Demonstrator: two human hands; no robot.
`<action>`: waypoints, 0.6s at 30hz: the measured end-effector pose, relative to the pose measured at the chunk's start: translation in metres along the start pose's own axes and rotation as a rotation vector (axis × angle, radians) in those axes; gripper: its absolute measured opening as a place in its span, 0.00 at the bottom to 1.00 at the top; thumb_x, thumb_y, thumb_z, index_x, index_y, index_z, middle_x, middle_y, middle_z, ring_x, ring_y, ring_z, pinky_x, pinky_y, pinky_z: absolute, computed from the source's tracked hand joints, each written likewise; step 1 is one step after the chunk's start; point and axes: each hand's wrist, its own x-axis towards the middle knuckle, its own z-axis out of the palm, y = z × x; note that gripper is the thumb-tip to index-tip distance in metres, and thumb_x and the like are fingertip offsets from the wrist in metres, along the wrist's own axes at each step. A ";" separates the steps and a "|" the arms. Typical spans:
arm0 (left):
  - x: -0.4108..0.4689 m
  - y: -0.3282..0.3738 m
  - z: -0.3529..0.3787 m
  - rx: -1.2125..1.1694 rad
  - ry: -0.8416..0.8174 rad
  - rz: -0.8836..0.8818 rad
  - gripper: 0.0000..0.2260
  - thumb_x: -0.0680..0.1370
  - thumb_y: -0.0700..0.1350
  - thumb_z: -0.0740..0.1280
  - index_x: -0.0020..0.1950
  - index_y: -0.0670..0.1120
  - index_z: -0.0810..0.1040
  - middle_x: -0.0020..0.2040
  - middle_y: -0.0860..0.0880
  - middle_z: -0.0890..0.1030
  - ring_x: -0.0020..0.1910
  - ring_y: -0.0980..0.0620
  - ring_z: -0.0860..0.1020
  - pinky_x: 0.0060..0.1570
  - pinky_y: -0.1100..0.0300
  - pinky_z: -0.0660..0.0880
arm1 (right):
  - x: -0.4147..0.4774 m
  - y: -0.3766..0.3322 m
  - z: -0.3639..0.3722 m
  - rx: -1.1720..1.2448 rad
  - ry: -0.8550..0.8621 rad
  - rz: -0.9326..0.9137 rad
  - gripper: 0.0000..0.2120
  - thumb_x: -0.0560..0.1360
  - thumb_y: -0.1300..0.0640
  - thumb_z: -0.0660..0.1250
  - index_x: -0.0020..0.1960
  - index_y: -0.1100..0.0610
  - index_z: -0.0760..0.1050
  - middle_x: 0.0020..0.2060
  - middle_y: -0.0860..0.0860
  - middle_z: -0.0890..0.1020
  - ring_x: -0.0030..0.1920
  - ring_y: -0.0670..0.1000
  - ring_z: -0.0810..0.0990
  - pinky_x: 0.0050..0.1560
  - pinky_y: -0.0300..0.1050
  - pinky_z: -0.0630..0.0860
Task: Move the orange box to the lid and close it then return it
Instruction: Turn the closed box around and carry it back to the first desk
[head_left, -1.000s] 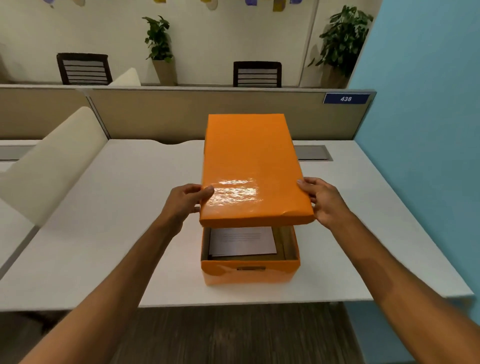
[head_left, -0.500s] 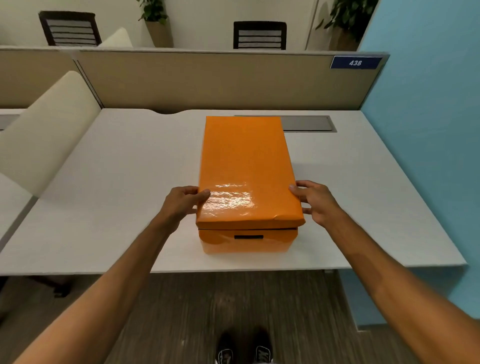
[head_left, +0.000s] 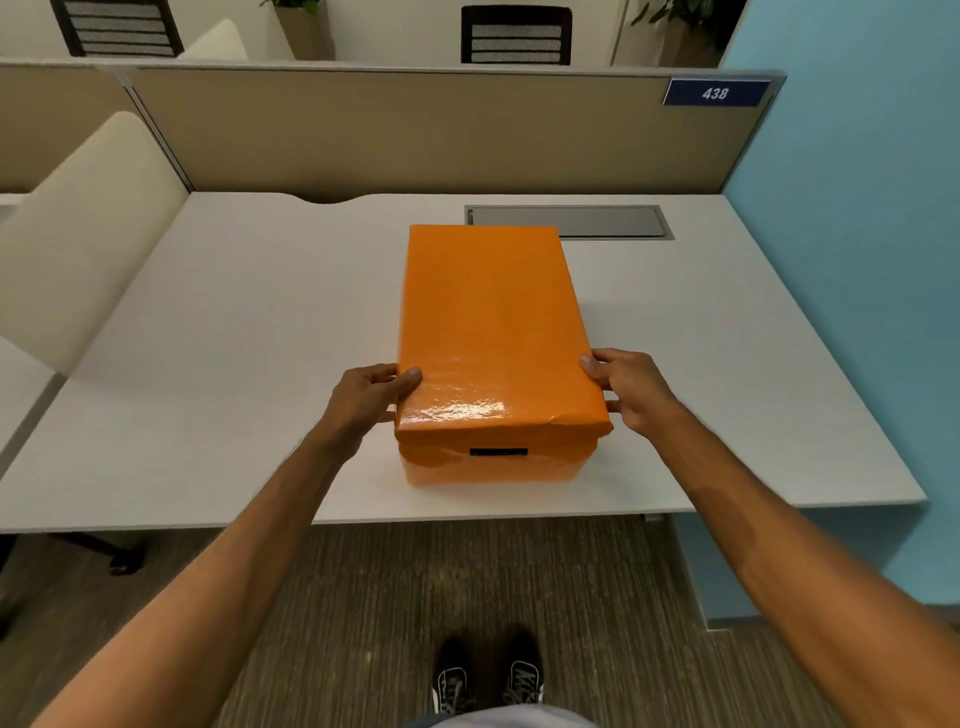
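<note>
The orange box (head_left: 488, 465) stands near the front edge of the white desk (head_left: 234, 338), its black handle slot facing me. The glossy orange lid (head_left: 491, 322) sits flat on top and covers the box fully; the papers inside are hidden. My left hand (head_left: 363, 400) grips the lid's left edge near the front corner, thumb on top. My right hand (head_left: 628, 387) holds the lid's right edge, thumb on top and fingers down the side.
A grey cable hatch (head_left: 569, 222) is set in the desk behind the box. A beige partition (head_left: 415, 130) closes the back, a blue wall (head_left: 857, 260) the right. A cream chair back (head_left: 67, 234) stands at the left. My shoes (head_left: 488, 680) are on the carpet below.
The lid was held above the open box with papers showing; it has come down and now sits shut on the box. Both hands stayed on its sides.
</note>
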 end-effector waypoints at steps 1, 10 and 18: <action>0.000 0.000 0.000 0.000 -0.002 0.000 0.23 0.79 0.53 0.67 0.70 0.42 0.75 0.63 0.43 0.81 0.59 0.42 0.81 0.56 0.47 0.78 | 0.000 0.000 0.001 -0.010 0.001 -0.002 0.23 0.80 0.53 0.66 0.73 0.56 0.70 0.67 0.56 0.77 0.64 0.61 0.77 0.61 0.66 0.74; 0.001 -0.013 0.002 -0.038 0.000 -0.014 0.22 0.79 0.52 0.67 0.69 0.42 0.76 0.63 0.44 0.82 0.57 0.42 0.81 0.59 0.44 0.78 | -0.002 0.009 0.004 -0.027 -0.064 0.030 0.22 0.82 0.55 0.63 0.75 0.57 0.67 0.68 0.56 0.76 0.59 0.57 0.76 0.52 0.60 0.75; 0.004 -0.022 0.001 -0.049 -0.005 -0.002 0.24 0.78 0.53 0.68 0.71 0.44 0.75 0.64 0.45 0.81 0.59 0.42 0.81 0.60 0.41 0.77 | 0.001 0.016 0.007 -0.094 -0.014 0.006 0.21 0.81 0.53 0.64 0.73 0.54 0.70 0.63 0.53 0.78 0.58 0.56 0.77 0.48 0.58 0.75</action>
